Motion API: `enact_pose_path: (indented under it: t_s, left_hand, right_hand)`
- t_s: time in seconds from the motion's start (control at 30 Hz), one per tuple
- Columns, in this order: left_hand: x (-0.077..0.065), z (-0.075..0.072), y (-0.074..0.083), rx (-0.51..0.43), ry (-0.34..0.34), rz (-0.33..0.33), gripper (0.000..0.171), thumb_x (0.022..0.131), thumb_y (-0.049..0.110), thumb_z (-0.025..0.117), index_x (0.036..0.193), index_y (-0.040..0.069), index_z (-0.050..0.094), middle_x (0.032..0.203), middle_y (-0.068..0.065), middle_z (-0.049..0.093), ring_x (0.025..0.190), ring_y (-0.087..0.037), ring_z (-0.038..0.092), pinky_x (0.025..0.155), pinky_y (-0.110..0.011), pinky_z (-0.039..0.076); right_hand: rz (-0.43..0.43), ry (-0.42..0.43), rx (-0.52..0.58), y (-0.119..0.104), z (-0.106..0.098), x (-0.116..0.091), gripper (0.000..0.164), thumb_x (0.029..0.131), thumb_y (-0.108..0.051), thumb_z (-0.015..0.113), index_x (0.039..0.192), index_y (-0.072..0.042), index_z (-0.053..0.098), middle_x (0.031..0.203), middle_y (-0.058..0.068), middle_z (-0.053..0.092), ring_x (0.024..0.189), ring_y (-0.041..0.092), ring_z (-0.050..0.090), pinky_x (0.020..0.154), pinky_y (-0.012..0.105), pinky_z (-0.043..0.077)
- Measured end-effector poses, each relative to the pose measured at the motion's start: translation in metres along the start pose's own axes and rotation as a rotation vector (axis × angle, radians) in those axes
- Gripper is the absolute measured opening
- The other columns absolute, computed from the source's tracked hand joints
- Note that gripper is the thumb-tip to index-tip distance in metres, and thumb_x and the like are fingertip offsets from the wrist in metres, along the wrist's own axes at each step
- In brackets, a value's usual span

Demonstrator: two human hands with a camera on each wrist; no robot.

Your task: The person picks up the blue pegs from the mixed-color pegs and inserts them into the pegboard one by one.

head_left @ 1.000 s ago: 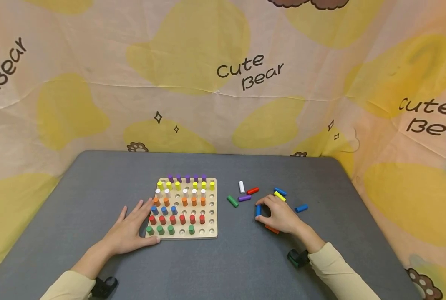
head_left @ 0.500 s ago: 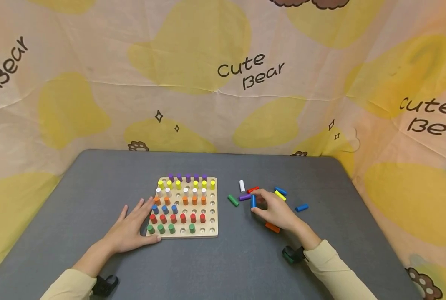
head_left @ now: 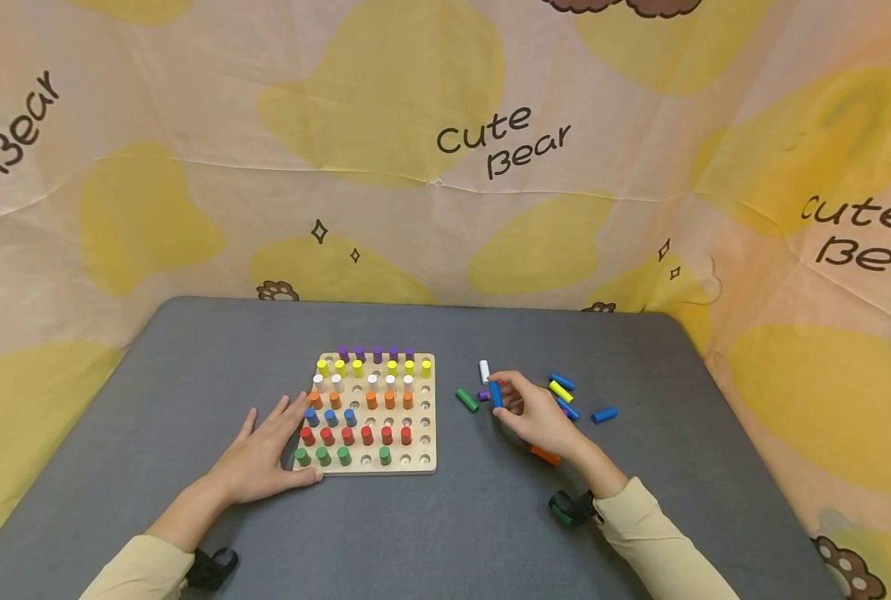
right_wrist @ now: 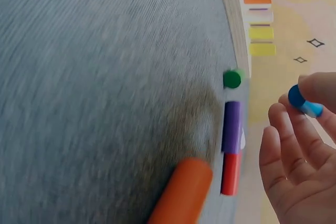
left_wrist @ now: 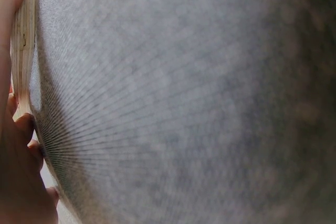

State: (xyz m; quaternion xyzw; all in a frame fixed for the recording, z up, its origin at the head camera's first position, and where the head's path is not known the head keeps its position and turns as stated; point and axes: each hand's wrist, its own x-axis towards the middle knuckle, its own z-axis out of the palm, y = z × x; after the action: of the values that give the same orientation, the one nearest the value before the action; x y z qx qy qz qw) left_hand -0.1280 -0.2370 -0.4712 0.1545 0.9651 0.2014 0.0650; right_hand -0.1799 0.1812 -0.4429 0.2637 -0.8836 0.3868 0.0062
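A square wooden pegboard point(head_left: 428, 417) holds rows of coloured pegs: purple at the back, then yellow, white, orange, blue, red, and green in front. Several of its holes show bare. My left hand point(head_left: 261, 458) rests at the board's left edge, fingers spread and straight, thumb at the front left corner. In the left wrist view, the thumb touches the board's layered edge point(left_wrist: 23, 40). Between thumb and fingers of my right hand point(head_left: 541, 421) is a blue peg point(head_left: 496, 395), pinched and raised. The right wrist view shows this blue peg point(right_wrist: 297, 97) above the table.
Loose pegs lie right of the board: a green peg point(head_left: 467, 400), a white peg point(head_left: 484, 372), a purple peg point(right_wrist: 231, 127), a red peg point(right_wrist: 230, 174), a yellow peg point(head_left: 562, 390), an orange peg point(head_left: 546, 455) and several blue pegs point(head_left: 604, 415). Printed cloth hangs behind the grey table point(head_left: 445, 533).
My right hand has moved left and away from me with the blue peg, which has been lifted off the table. Another blue peg has come into view behind it. The left hand stays put.
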Motion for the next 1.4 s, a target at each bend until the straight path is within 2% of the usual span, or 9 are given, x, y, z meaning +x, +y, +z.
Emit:
enact_pose_path:
  t_s: [0.13, 0.4, 0.53, 0.67, 0.97, 1.13, 1.4]
  left_hand:
    - [0.000, 0.000, 0.000, 0.001, 0.000, 0.001, 0.111, 0.066, 0.074, 0.060, 0.149, 0.015, 0.015, 0.154, -0.009, 0.018, 0.141, -0.033, 0.013, 0.107, -0.062, -0.001]
    - [0.000, 0.000, 0.000, 0.000, 0.010, 0.004, 0.111, 0.066, 0.073, 0.061, 0.149, 0.015, 0.015, 0.153, -0.010, 0.018, 0.140, -0.034, 0.014, 0.107, -0.062, -0.001]
    - [-0.001, -0.001, 0.001, 0.001, 0.013, 0.005, 0.112, 0.066, 0.073, 0.061, 0.149, 0.014, 0.015, 0.153, -0.011, 0.018, 0.140, -0.035, 0.014, 0.107, -0.062, -0.001]
    - [-0.002, -0.001, 0.001, 0.001, 0.020, 0.008, 0.111, 0.066, 0.072, 0.061, 0.149, 0.013, 0.016, 0.153, -0.012, 0.020, 0.140, -0.035, 0.014, 0.107, -0.062, 0.000]
    - [-0.002, 0.000, 0.001, -0.007, 0.023, 0.011, 0.111, 0.066, 0.072, 0.062, 0.149, 0.012, 0.017, 0.153, -0.011, 0.020, 0.140, -0.035, 0.014, 0.107, -0.062, 0.000]
    - [-0.001, 0.000, 0.001, -0.007, 0.006, 0.001, 0.112, 0.066, 0.073, 0.061, 0.149, 0.014, 0.016, 0.153, -0.010, 0.018, 0.140, -0.034, 0.013, 0.107, -0.061, -0.001]
    - [-0.002, -0.001, 0.001, -0.007, 0.006, 0.005, 0.111, 0.066, 0.072, 0.062, 0.149, 0.014, 0.015, 0.153, -0.011, 0.019, 0.140, -0.035, 0.014, 0.107, -0.062, -0.002]
  right_hand:
    - [-0.006, 0.009, 0.028, -0.002, 0.005, 0.004, 0.043, 0.082, -0.001, 0.065, 0.121, -0.013, 0.049, 0.101, 0.008, 0.063, 0.083, 0.013, 0.060, 0.070, 0.026, 0.052]
    - [0.027, 0.011, 0.027, -0.009, 0.019, 0.011, 0.037, 0.082, -0.002, 0.064, 0.114, -0.014, 0.050, 0.099, 0.002, 0.060, 0.083, 0.012, 0.059, 0.071, 0.025, 0.051]
    - [-0.004, 0.037, 0.038, -0.013, 0.026, 0.016, 0.031, 0.084, -0.005, 0.064, 0.110, -0.016, 0.052, 0.095, -0.001, 0.060, 0.080, 0.010, 0.059, 0.069, 0.024, 0.051]
    - [-0.041, 0.054, 0.067, -0.016, 0.032, 0.020, 0.025, 0.086, -0.007, 0.063, 0.107, -0.014, 0.053, 0.091, -0.003, 0.063, 0.076, 0.006, 0.062, 0.067, 0.023, 0.052]
    - [-0.016, 0.033, 0.109, -0.029, 0.044, 0.031, 0.025, 0.086, -0.007, 0.063, 0.110, -0.005, 0.055, 0.096, 0.005, 0.069, 0.080, 0.009, 0.065, 0.070, 0.021, 0.052]
    - [-0.002, 0.026, 0.070, -0.038, 0.048, 0.035, 0.026, 0.085, -0.009, 0.065, 0.109, -0.009, 0.057, 0.097, 0.003, 0.070, 0.081, 0.007, 0.064, 0.071, 0.020, 0.051]
    - [-0.014, -0.016, 0.103, -0.049, 0.054, 0.044, 0.023, 0.083, -0.006, 0.065, 0.104, -0.011, 0.057, 0.095, 0.002, 0.069, 0.084, 0.008, 0.066, 0.072, 0.019, 0.052]
